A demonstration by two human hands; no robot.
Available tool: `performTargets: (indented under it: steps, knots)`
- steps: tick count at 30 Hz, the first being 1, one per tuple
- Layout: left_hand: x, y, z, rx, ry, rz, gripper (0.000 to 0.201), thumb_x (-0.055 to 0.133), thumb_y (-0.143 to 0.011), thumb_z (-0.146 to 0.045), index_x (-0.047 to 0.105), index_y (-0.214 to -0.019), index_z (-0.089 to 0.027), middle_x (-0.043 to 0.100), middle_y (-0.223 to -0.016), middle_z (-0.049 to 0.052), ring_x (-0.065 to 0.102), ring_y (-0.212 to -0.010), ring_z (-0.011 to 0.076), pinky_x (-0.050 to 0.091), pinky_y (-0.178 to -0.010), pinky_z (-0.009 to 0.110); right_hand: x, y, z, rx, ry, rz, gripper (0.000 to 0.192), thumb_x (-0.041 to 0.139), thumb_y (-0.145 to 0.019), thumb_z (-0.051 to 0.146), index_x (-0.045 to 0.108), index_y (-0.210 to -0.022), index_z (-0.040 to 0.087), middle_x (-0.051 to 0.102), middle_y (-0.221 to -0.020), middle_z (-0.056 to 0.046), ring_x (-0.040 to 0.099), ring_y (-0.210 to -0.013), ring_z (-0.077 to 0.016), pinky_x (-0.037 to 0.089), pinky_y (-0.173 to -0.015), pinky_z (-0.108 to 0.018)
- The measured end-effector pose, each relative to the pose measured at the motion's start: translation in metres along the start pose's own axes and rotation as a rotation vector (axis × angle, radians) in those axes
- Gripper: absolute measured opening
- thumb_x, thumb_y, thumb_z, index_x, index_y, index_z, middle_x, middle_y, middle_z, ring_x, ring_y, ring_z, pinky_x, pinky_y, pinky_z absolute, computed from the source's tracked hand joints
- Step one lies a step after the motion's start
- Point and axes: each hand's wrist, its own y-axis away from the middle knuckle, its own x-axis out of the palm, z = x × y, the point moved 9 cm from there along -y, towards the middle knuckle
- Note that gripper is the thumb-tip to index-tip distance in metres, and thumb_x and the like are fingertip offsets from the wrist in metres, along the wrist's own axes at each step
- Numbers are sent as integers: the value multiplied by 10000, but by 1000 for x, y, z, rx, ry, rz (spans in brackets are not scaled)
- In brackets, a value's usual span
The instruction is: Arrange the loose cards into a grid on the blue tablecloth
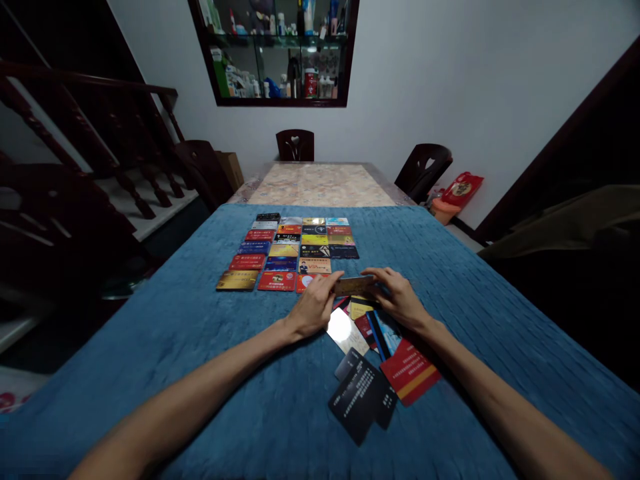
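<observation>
Between my two hands a gold-brown plastic card [354, 287] is held by its short ends, tilted above the cloth. My left hand [314, 303] pinches its left end and partly covers a red-orange card [304, 283]. The fingers of my right hand [397, 293] are closed on the right end. Below the hands lies a loose, overlapping pile: a shiny pale card [347, 330], a red card with an orange stripe [411, 373], a blue card [385, 333] and black cards [357, 400]. Overlapping columns of cards [280, 263] lie to the left and beyond.
A blue cloth [150, 347] covers the near part of the table; a patterned tabletop [320, 183] shows beyond it. Dark wooden chairs [295, 145] stand around. At the right are a red bag [463, 189] and an orange bin [445, 210]. A glass-shelved cabinet [280, 103] is in the wall.
</observation>
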Motion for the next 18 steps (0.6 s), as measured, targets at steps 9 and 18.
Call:
performTargets:
  steps: [9, 18]
  knots:
    - [-2, 0, -6, 41, -59, -14, 471, 444, -883, -60, 509, -1336, -171, 663, -1099, 103, 567, -954, 229, 503, -877, 394, -4, 2, 8, -73, 83, -62, 277, 540, -884, 161, 619, -1144, 215, 681, -934, -84, 623, -844, -252, 487, -770, -378]
    - [-3, 0, -4, 0, -85, -24, 396, 450, -873, -55, 579, -1227, -178, 687, -1002, 79, 587, -895, 218, 508, -822, 357, -3, 2, 15, -130, 91, -83, 194, 523, -922, 190, 612, -1092, 222, 679, -914, -80, 619, -820, -238, 483, -748, -366]
